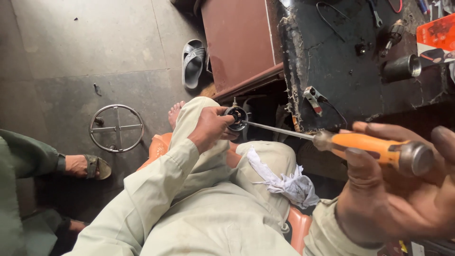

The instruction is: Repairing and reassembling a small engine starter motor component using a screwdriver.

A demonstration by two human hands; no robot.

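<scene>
My left hand point(210, 127) grips a small round black metal part point(236, 115) with a brass stub on top, held over my raised knee. An orange-handled screwdriver point(374, 147) sits in my right hand point(403, 189), close to the camera. Its long steel shaft point(277, 130) reaches left and its tip sits in the face of the round part. A crumpled white rag point(289, 182) lies on my other thigh. I sit on an orange plastic stool point(299, 226).
A dark, worn workbench point(341, 61) at upper right carries a metal cup point(403, 68), tools, wires and an orange box point(438, 35). A wire ring point(116, 128) and a grey sandal point(193, 61) lie on the floor. Another person's sandalled foot point(87, 167) is at left.
</scene>
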